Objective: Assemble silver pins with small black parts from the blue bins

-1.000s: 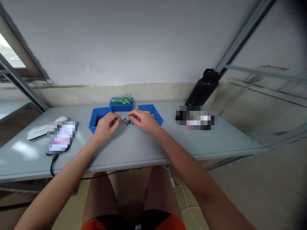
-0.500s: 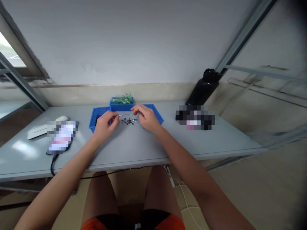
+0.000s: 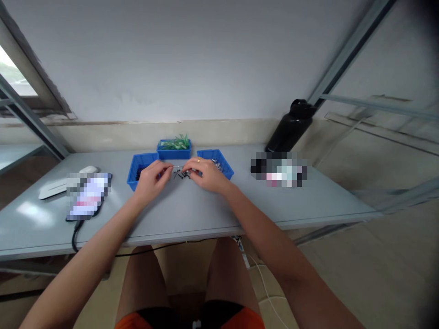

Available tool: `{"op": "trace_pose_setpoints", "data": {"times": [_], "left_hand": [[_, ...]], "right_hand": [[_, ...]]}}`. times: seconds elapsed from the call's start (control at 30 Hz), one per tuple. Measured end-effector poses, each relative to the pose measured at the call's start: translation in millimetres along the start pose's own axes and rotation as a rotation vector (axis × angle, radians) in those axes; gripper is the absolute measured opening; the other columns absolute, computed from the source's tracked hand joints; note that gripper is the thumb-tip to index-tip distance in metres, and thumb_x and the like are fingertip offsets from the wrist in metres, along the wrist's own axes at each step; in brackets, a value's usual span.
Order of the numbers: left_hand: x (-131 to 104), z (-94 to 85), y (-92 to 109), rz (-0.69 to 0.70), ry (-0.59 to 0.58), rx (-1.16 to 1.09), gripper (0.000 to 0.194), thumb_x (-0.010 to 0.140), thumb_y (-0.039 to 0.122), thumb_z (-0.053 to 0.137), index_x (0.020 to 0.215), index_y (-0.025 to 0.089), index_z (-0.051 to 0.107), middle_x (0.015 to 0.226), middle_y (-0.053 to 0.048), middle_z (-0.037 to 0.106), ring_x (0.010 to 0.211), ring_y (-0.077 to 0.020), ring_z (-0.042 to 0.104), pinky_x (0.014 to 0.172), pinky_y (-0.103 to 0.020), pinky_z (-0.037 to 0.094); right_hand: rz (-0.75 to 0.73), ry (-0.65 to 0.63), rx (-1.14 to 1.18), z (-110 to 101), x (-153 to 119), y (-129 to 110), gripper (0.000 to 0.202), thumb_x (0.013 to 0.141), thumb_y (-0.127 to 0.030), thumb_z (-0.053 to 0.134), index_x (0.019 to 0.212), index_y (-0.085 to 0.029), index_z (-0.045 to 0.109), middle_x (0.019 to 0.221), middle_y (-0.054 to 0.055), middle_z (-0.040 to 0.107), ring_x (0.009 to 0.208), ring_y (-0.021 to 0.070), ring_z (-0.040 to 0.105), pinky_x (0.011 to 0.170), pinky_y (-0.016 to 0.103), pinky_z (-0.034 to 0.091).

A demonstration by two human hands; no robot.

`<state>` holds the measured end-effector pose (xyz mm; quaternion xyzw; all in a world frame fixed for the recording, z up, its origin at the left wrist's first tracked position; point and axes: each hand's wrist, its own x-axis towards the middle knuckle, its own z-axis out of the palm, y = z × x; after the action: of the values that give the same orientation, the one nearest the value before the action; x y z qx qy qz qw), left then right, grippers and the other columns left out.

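My left hand [image 3: 151, 177] is closed in a pinch on a thin silver metal rod [image 3: 176, 167], which points to the right just above the table. At the rod's far end, the fingers of my right hand [image 3: 206, 174] are pinched together, a ring on one finger. They appear to grip its tip, though the contact is too small to see clearly. Beneath the fingertips lies a loose pile of small dark and silver screw-like pieces [image 3: 181, 175], partly covered by my right hand.
A blue bin [image 3: 132, 171] with dark pieces stands left, another blue bin [image 3: 224, 161] with silver pieces right. Behind is a blue bin [image 3: 173, 154] of green packets. A phone [image 3: 89, 195] with a cable lies left; a black bottle [image 3: 290, 128] stands at the right back.
My right hand has come down and left to the rod's end, its fingers closing. More of the right bin and its silver pieces now shows. My left hand has shifted slightly right.
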<state>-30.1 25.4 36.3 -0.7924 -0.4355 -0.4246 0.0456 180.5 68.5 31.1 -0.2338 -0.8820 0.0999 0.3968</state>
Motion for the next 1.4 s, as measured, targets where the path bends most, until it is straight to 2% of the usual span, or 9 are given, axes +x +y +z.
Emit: {"op": "trace_pose_setpoints", "data": {"times": [0.13, 0.27, 0.4, 0.5, 0.8, 0.97, 1.1, 1.23, 1.4], "left_hand": [[-1, -1.6, -2, 0.032, -0.100, 0.102, 0.027, 0.096, 0.030, 0.043, 0.093, 0.016, 0.066, 0.078, -0.003, 0.063, 0.066, -0.0120, 0.056, 0.064, -0.023, 0.046], [-3, -0.1, 3, 0.147, -0.401, 0.314, 0.032, 0.097, 0.030, 0.038, 0.094, 0.016, 0.066, 0.086, -0.007, 0.066, 0.073, -0.0151, 0.063, 0.063, -0.024, 0.047], [-5, 6.4, 17, 0.150, -0.655, 0.491, 0.036, 0.099, 0.028, 0.033, 0.095, 0.014, 0.066, 0.087, -0.010, 0.068, 0.075, -0.0194, 0.067, 0.064, -0.027, 0.050], [-8, 10.2, 24, 0.055, -0.735, 0.580, 0.038, 0.099, 0.028, 0.032, 0.099, 0.011, 0.066, 0.090, -0.014, 0.070, 0.079, -0.0232, 0.070, 0.067, -0.031, 0.053], [-14, 13.4, 19, -0.303, -0.700, 0.665, 0.040, 0.097, 0.027, 0.032, 0.098, 0.007, 0.066, 0.089, -0.020, 0.071, 0.087, -0.0324, 0.071, 0.072, -0.040, 0.056], [-19, 22.1, 23, -0.380, -0.639, 0.694, 0.036, 0.098, 0.025, 0.032, 0.109, 0.006, 0.061, 0.088, -0.021, 0.071, 0.085, -0.0332, 0.072, 0.070, -0.041, 0.057], [-19, 26.3, 27, -0.382, -0.597, 0.725, 0.034, 0.098, 0.019, 0.033, 0.112, 0.002, 0.059, 0.086, -0.023, 0.070, 0.086, -0.0337, 0.072, 0.070, -0.040, 0.057], [-9, 33.4, 33, -0.407, -0.610, 0.708, 0.035, 0.093, 0.003, 0.031, 0.110, 0.002, 0.061, 0.093, -0.024, 0.070, 0.093, -0.0305, 0.071, 0.075, -0.037, 0.058], [1, 43.2, 34, -0.478, -0.560, 0.675, 0.037, 0.095, 0.005, 0.030, 0.112, 0.005, 0.062, 0.101, -0.022, 0.071, 0.097, -0.0281, 0.070, 0.080, -0.035, 0.057]], "right_hand": [[0.193, 0.072, -0.166, -19, -4, 16, 0.026, 0.083, -0.013, 0.046, 0.092, -0.020, 0.069, 0.092, 0.005, 0.069, 0.088, 0.0191, 0.061, 0.083, 0.033, 0.047], [0.454, 0.096, -0.341, -38, -13, 35, 0.024, 0.082, -0.017, 0.051, 0.093, -0.022, 0.072, 0.089, 0.006, 0.069, 0.081, 0.0204, 0.060, 0.079, 0.034, 0.047], [0.448, 0.075, -0.303, -36, -11, 35, 0.026, 0.083, -0.022, 0.053, 0.100, -0.022, 0.072, 0.079, 0.004, 0.066, 0.074, 0.0181, 0.057, 0.074, 0.031, 0.045], [0.378, 0.066, -0.155, -24, -5, 28, 0.028, 0.086, -0.024, 0.051, 0.106, -0.020, 0.069, 0.073, 0.002, 0.064, 0.066, 0.0150, 0.055, 0.070, 0.027, 0.043], [0.279, 0.141, -0.022, -7, -3, 30, 0.026, 0.089, -0.028, 0.047, 0.105, -0.019, 0.066, 0.070, 0.000, 0.062, 0.059, 0.0120, 0.051, 0.065, 0.024, 0.041], [0.252, 0.206, -0.036, -5, -3, 25, 0.025, 0.090, -0.027, 0.047, 0.104, -0.018, 0.066, 0.070, 0.000, 0.063, 0.060, 0.0120, 0.052, 0.066, 0.024, 0.041], [0.175, 0.223, -0.083, 1, -1, 17, 0.026, 0.091, -0.023, 0.046, 0.105, -0.017, 0.067, 0.081, 0.004, 0.067, 0.068, 0.0133, 0.057, 0.071, 0.025, 0.043], [0.096, 0.138, -0.169, 18, -1, 7, 0.026, 0.090, -0.015, 0.045, 0.105, -0.017, 0.066, 0.094, 0.007, 0.070, 0.086, 0.0164, 0.062, 0.081, 0.028, 0.046], [0.065, -0.074, -0.267, 39, -12, -16, 0.022, 0.092, -0.015, 0.046, 0.101, -0.017, 0.067, 0.096, 0.009, 0.069, 0.097, 0.0193, 0.061, 0.087, 0.031, 0.045]]}}
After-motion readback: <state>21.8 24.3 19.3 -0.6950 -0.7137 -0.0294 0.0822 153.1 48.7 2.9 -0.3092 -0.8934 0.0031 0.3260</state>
